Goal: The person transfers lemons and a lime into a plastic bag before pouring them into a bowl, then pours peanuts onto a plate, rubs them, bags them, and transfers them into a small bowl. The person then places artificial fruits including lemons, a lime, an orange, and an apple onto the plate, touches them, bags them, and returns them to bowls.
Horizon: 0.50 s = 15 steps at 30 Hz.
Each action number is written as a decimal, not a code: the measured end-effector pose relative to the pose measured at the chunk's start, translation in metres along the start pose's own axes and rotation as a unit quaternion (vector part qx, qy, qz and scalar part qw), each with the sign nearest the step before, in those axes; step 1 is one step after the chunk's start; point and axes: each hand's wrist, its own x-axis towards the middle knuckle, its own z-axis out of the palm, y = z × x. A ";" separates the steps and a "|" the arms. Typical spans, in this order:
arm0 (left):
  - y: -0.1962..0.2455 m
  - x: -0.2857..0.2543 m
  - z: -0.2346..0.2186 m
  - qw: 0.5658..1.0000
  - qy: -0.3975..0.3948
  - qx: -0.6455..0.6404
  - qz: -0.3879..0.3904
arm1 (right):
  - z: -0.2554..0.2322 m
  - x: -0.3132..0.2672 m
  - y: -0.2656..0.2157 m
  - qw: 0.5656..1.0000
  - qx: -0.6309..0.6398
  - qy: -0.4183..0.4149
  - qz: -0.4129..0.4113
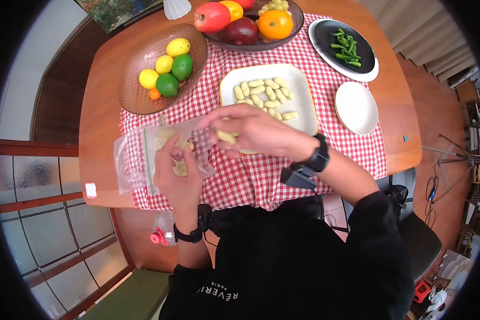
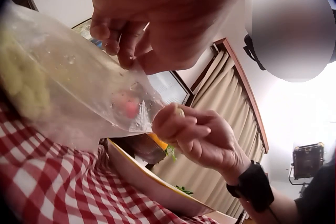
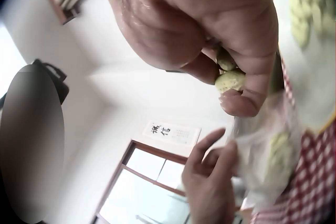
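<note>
With its fingertips, my left hand [image 1: 177, 178] pinches the edge of a clear zip bag [image 1: 204, 160]. Pale peanuts [image 2: 21, 79] show through the plastic at the bag's far end in the left wrist view. My right hand [image 1: 258, 130] is close to the bag's mouth, palm down, and holds a couple of peanuts [image 3: 230, 80] between thumb and curled fingers. Just behind the right hand lies a white tray [image 1: 305, 98] with a yellow rim, bearing several more peanuts [image 1: 257, 100]. The right hand and forearm hide the tray's near corner.
A brown basket [image 1: 129, 80] of lemons and green fruit stands back left. At the back is a fruit bowl [image 1: 298, 32]. To the right are a black plate [image 1: 325, 34] of green peppers and a white bowl [image 1: 356, 108]. A checked cloth [image 1: 240, 186] covers the table's middle.
</note>
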 end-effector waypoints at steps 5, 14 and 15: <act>-0.009 0.002 -0.011 0.999 0.020 -0.022 0.036 | 0.041 0.038 0.019 0.969 0.218 0.034 0.108; -0.007 -0.002 -0.019 0.996 0.019 -0.071 0.058 | 0.061 0.049 0.041 0.965 0.251 -0.063 0.034; -0.007 -0.003 -0.021 0.996 0.019 -0.072 0.057 | 0.059 0.044 0.038 0.965 0.251 -0.062 0.036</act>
